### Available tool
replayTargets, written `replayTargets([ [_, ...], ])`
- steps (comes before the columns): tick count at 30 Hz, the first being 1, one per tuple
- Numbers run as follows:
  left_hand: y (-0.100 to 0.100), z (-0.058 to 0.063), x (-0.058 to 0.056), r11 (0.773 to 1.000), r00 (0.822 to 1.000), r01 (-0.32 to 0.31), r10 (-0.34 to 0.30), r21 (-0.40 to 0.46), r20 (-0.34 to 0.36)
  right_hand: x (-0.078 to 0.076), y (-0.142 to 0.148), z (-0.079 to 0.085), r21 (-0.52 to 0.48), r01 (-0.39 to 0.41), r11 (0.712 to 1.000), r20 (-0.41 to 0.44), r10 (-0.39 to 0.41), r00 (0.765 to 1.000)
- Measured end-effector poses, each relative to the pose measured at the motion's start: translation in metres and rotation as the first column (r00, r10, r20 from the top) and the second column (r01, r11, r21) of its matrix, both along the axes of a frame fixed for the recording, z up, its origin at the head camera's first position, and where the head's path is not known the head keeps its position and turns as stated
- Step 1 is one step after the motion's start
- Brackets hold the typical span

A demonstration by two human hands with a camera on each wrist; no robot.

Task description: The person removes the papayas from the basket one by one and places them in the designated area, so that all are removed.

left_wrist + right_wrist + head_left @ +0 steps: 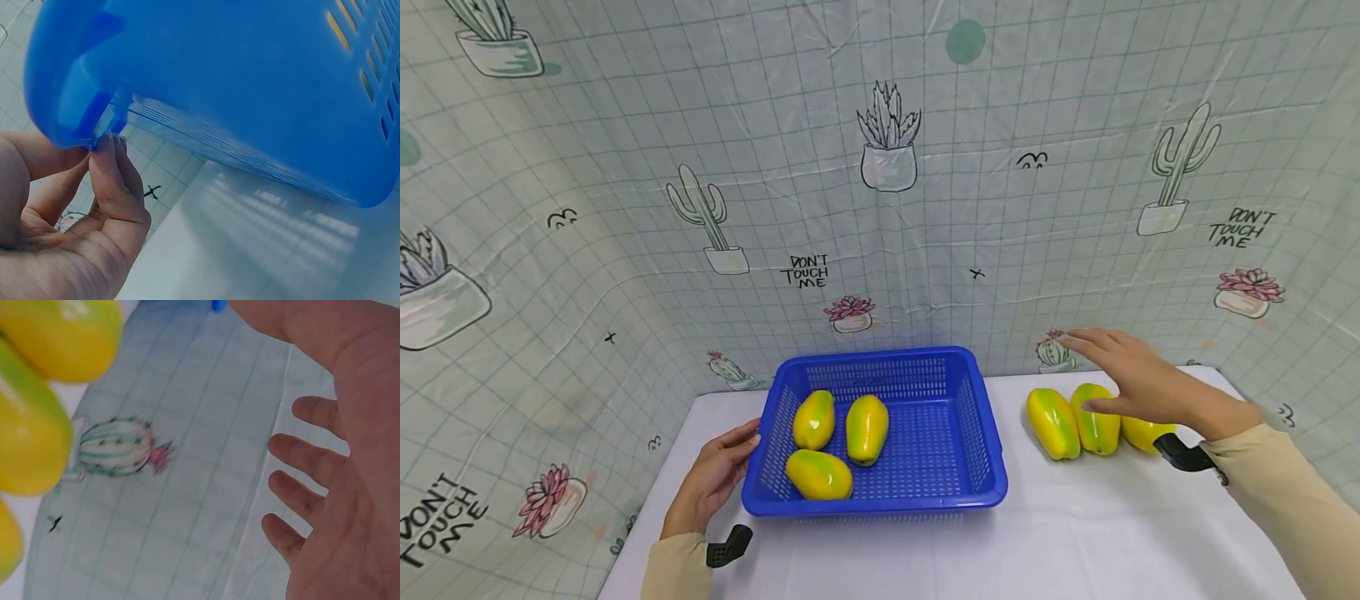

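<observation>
Below the head camera, the left hand (711,479) touches the left rim of a blue basket (977,417), fingers loosely curled; three mangoes (838,442) lie inside, to its right. The right hand (1138,379) hovers with fingers spread and straight above three more mangoes (1078,421) on the white table (1075,533), holding nothing. From the left wrist, fingertips (109,159) and thumb meet the basket's lower edge (187,62). From the right wrist, the open palm (340,462) sits right of two blurred mangoes (28,437).
</observation>
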State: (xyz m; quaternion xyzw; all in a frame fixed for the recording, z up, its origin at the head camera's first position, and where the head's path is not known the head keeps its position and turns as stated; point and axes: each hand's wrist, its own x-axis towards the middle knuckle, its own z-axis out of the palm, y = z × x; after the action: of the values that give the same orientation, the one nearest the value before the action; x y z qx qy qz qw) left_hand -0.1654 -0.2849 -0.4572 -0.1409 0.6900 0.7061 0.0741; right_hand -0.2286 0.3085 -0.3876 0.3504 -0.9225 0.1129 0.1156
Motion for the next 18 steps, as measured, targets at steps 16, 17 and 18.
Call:
replayTargets([
  [16, -0.001, 0.0, 0.001, 1.0, 1.0, 0.009, -0.009, 0.002, -0.004, -0.002, -0.09, 0.017, 0.051, -0.153, 0.987, 0.006, 0.153, 0.988],
  [17, -0.001, 0.0, 0.0, 1.0, 1.0, 0.009, -0.009, 0.001, -0.006, -0.002, -0.094, 0.017, 0.053, -0.159, 0.986, 0.013, 0.159, 0.987],
  [18, -0.001, -0.001, 0.0, 1.0, 1.0, 0.009, -0.009, 0.0, -0.005, -0.003, -0.099, 0.016, 0.05, -0.171, 0.984, 0.018, 0.171, 0.985],
])
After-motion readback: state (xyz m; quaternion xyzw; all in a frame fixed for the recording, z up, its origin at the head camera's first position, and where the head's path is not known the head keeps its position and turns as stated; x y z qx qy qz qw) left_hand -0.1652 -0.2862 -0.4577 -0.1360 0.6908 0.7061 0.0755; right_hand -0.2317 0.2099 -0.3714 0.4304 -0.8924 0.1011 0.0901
